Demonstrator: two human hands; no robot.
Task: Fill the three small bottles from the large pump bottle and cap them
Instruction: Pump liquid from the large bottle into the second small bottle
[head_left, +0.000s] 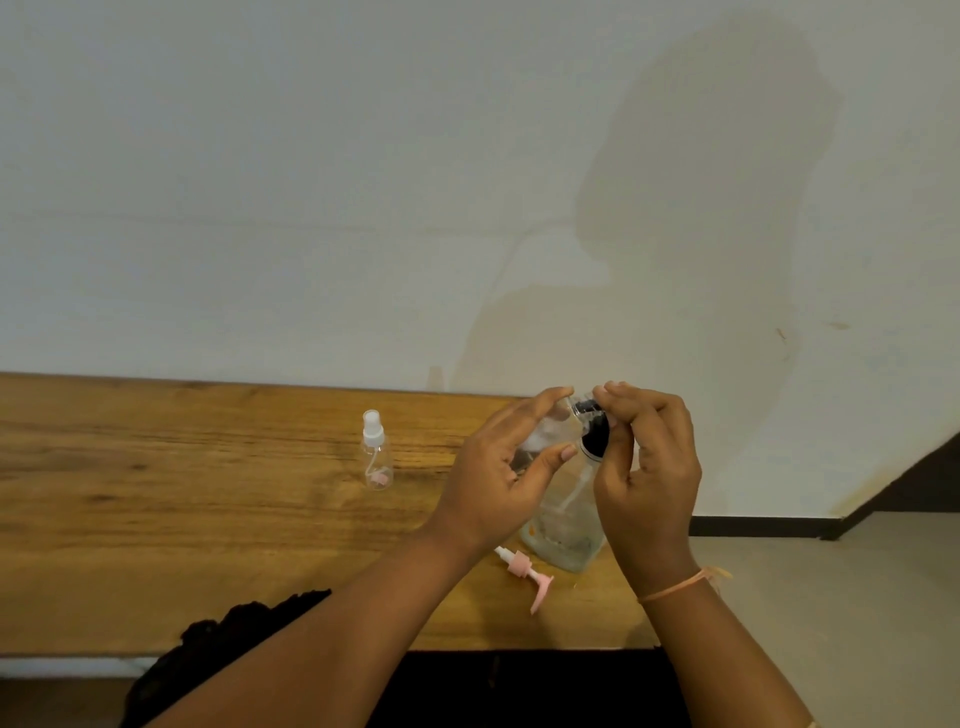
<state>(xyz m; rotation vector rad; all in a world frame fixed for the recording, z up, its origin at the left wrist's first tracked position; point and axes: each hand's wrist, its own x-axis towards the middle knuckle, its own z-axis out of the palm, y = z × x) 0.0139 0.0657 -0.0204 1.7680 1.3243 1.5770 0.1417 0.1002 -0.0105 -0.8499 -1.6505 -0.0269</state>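
Note:
My left hand (506, 467) holds a small clear bottle (545, 431) between thumb and fingers, above the wooden table (208, 519). My right hand (647, 462) pinches a black pump head (592, 423) right beside that bottle's mouth. The large clear pump bottle (566, 530) stands on the table under both hands, its black neck collar just below the pump head. A small clear spray bottle (375, 452) with a white cap stands upright to the left. A pink pump cap (527, 574) lies on the table near the large bottle's base.
The table ends against a pale wall (363, 208) at the back. Its right edge lies just past the large bottle, with floor (831, 597) beyond. Dark fabric (223, 649) shows at the near edge.

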